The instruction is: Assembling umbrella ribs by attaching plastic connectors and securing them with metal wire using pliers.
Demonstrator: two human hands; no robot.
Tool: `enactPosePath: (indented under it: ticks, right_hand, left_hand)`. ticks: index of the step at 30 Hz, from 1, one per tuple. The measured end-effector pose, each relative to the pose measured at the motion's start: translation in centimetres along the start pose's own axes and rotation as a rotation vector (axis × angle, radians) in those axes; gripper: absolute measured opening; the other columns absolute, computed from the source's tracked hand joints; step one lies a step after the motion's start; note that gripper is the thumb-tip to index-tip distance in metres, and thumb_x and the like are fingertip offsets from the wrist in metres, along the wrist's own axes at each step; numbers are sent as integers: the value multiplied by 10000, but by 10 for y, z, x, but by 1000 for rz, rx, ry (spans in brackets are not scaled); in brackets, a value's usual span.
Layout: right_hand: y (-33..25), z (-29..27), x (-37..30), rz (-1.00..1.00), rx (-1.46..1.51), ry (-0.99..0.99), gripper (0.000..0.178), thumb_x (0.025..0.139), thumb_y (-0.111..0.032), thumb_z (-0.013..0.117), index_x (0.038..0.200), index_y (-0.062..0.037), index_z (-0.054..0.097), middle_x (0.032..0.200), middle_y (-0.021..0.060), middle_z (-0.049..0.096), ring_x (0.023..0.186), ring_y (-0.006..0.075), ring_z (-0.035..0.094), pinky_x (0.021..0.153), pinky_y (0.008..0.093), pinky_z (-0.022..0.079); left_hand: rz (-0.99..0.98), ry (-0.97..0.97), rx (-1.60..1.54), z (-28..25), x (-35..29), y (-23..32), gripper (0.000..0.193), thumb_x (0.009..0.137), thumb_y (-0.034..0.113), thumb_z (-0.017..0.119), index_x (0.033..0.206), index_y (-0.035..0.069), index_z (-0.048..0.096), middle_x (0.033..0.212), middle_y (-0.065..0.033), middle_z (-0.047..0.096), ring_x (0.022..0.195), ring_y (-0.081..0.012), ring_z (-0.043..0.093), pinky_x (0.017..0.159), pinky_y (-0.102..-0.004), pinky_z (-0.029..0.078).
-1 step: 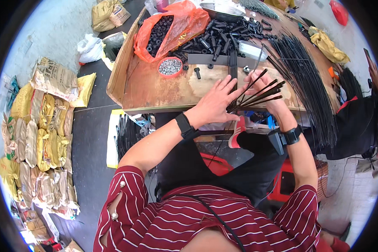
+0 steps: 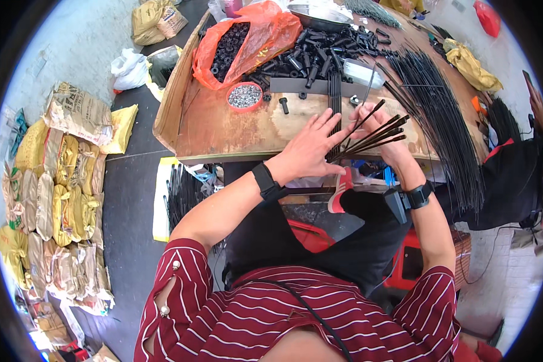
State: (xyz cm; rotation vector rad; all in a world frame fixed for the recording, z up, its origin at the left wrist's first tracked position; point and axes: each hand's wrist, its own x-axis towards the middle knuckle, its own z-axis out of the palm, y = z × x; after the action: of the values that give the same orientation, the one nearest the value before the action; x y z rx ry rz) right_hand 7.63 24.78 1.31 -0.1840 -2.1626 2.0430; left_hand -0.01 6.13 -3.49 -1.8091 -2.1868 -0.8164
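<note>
My left hand (image 2: 311, 143) lies with its fingers spread over a straight row of thin black rods (image 2: 335, 87) at the table's front edge. From beside its thumb, several black rods with thicker dark ends (image 2: 380, 134) fan out to the right, in front of my right hand (image 2: 391, 128). The fingers of that hand are bent and drawn together around a black rod near the fan's upper side; the exact grip is partly hidden. Beyond the hands, a small metal piece (image 2: 355, 101) and a black bolt-like part (image 2: 284, 105) rest on the wooden table (image 2: 217, 130).
An orange-red bag (image 2: 265, 36) of small black parts stands far left, beside a heap of black tubular parts (image 2: 320, 51). Small metal pieces fill a round red tub (image 2: 244, 96). A long bundle of black rods (image 2: 443, 114) hangs over the right edge, near another person's dark-clothed leg (image 2: 501, 190).
</note>
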Motion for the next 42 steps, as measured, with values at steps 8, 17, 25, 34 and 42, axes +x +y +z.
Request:
enactPosePath:
  ticks: [8, 17, 25, 34, 42]
  right_hand:
    - [-8, 5, -10, -14, -164, -55, 211, 966, -218, 510, 1000, -33, 605, 883, -2, 608, 770, 77, 558, 690, 246, 483]
    - [17, 3, -4, -3, -273, 47, 115, 911, -86, 555, 1012, -33, 564, 873, 32, 636, 738, 105, 622, 599, 234, 517]
    - [36, -12, 43, -1, -28, 89, 275, 930, -321, 573, 982, -53, 594, 809, 1, 623, 663, 63, 543, 516, 199, 423]
    - [17, -10, 62, 55, -26, 58, 242, 943, -270, 551, 991, -37, 595, 743, 35, 617, 590, 104, 586, 460, 231, 474]
    - [37, -9, 81, 115, -298, 177, 190, 879, -173, 623, 983, -27, 560, 701, 25, 604, 524, 108, 578, 421, 251, 475]
  left_hand:
    - [-54, 44, -79, -1, 0, -1, 971, 684, 490, 741, 1389, -26, 317, 1421, -224, 348, 1368, -376, 252, 1119, -459, 236]
    - [-50, 38, -20, 5, 1, -1, 834, 731, 441, 715, 1384, 54, 369, 1429, -205, 344, 1368, -373, 251, 1119, -474, 230]
    - [-32, 89, 7, 1, 4, -2, 743, 757, 377, 694, 1374, 81, 403, 1372, -234, 394, 1330, -404, 303, 1088, -488, 269]
    - [6, 40, 108, 6, -5, 7, 569, 812, 382, 628, 1318, 164, 486, 1376, -241, 385, 1313, -402, 326, 1083, -505, 256]
    - [-22, -26, 141, -2, -10, 12, 658, 773, 403, 670, 1328, 119, 462, 1417, -206, 342, 1338, -372, 293, 1074, -489, 274]
